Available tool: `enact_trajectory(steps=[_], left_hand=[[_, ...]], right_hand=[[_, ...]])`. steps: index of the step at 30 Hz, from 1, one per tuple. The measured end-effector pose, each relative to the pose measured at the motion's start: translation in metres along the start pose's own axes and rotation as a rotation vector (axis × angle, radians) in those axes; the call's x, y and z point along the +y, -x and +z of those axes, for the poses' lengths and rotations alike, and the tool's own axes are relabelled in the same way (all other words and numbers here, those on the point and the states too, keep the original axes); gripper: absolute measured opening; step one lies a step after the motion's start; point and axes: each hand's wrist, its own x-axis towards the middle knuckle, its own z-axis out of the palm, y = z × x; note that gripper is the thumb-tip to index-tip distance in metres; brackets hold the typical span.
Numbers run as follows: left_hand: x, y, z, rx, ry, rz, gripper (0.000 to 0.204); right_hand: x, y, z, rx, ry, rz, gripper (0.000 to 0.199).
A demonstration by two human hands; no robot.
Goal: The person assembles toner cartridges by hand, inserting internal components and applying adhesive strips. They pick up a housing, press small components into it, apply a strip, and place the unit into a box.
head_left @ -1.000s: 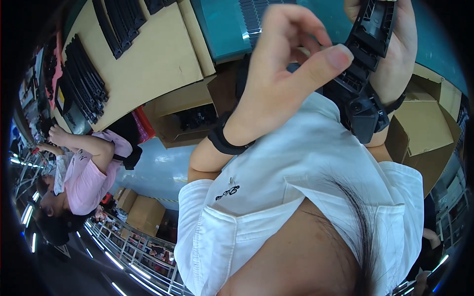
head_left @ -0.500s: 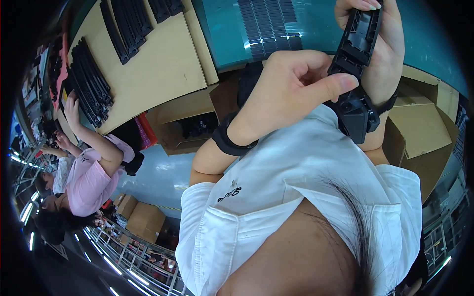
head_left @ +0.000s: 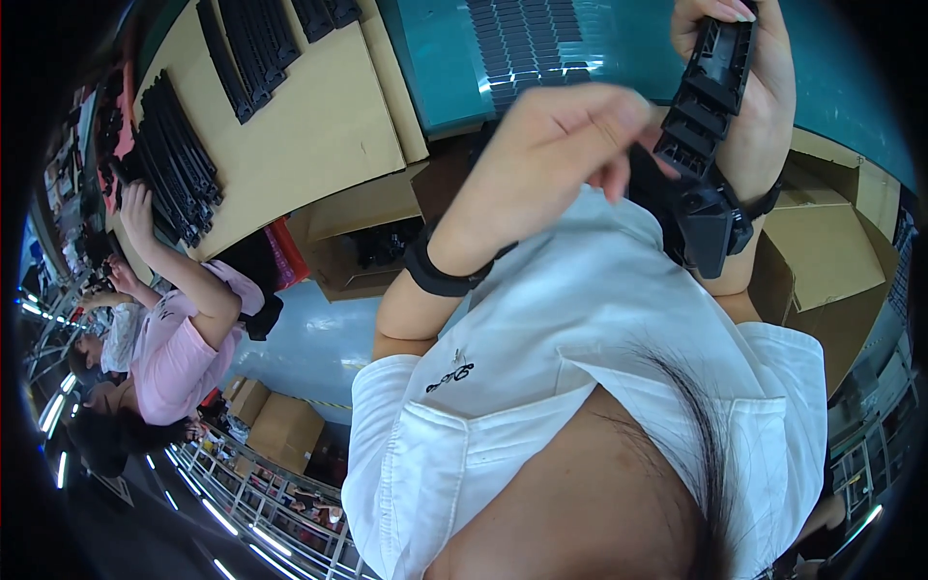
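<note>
My right hand [head_left: 768, 82] grips a long black plastic housing [head_left: 701, 111], open-sided with ribbed compartments, and holds it upright over the front of the table. Its fingers wrap over the far end. To the left of the housing, apart from it, my left hand [head_left: 556, 155] is blurred by motion. Thumb and fingers are curled together there; whatever may be between them is too blurred to make out. A black band [head_left: 440, 266] circles my left wrist. Below the housing, a black box-shaped device [head_left: 710, 232] sits against my right wrist.
Flat black parts [head_left: 527, 48] lie in rows on the teal table [head_left: 430, 72]. Black strips [head_left: 179, 159] are laid on cardboard [head_left: 324, 126] at the left. Open cartons [head_left: 353, 208] [head_left: 822, 246] stand below on both sides. A person in pink [head_left: 179, 358] works at the left.
My left hand has let go of the housing and drawn back to the left. The housing, still in my right hand, has shifted slightly right.
</note>
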Motion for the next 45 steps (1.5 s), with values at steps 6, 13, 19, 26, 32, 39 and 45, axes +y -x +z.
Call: enact_trajectory(steps=[6, 13, 19, 26, 32, 39, 45], left_hand=[[-0.051, -0.016, -0.028, 0.646, -1.097, 0.517, 0.011], [-0.076, -0.039, -0.024, 0.76, -1.212, 0.629, 0.013], [-0.075, -0.049, -0.019, 0.787, -1.279, 0.572, 0.015], [-0.069, -0.045, -0.024, 0.742, -0.884, 0.639, 0.011], [0.004, 0.0, 0.011, 0.47, -0.366, 0.219, 0.004], [0.0, 0.014, 0.038, 0.318, -0.132, 0.285, 0.003], [-0.011, 0.01, 0.041, 0.296, -0.119, 0.321, 0.004]], right_hand=[[-0.033, 0.0, -0.01, -0.05, 0.193, -0.223, 0.012], [-0.041, -0.004, -0.016, -0.061, 0.231, -0.202, 0.012], [-0.04, -0.007, -0.016, -0.065, 0.187, -0.078, 0.012], [-0.026, -0.001, -0.005, -0.047, 0.065, -0.021, 0.011], [-0.018, 0.005, 0.0, -0.053, 0.025, -0.043, 0.011], [-0.026, 0.004, 0.003, -0.074, 0.02, 0.082, 0.01], [-0.032, 0.007, 0.002, -0.087, 0.084, 0.079, 0.01]])
